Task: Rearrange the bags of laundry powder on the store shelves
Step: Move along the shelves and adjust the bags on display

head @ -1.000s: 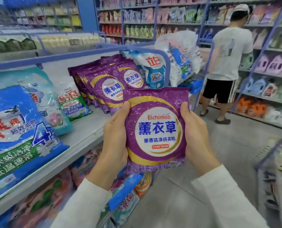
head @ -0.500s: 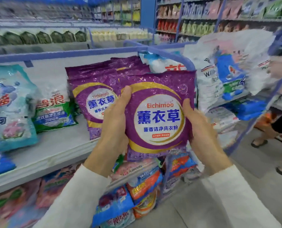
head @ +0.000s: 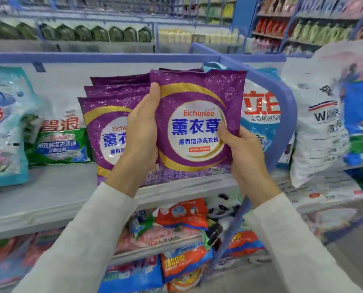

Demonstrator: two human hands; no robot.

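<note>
1. Bag position: the purple laundry powder bag is upright with its printed face toward the camera. It is in front of the right part of a stack of matching purple bags leaning on the shelf.
2. Left hand: grips the bag's left edge, thumb laid up the front, fingers hidden behind.
3. Right hand: pinches the lower right side, thumb on the front beside the white label, fingers curled behind.
4. Lower edge: at shelf level (contact with the shelf cannot be confirmed).
5. Neighbours: a green-and-white bag stands just left of the stack, with a teal bag beyond it. A blue-and-white bag stands behind the held bag on the right. A white sack lies past the blue rail.
6. Lower shelf: red and orange bags lie mixed.
</note>
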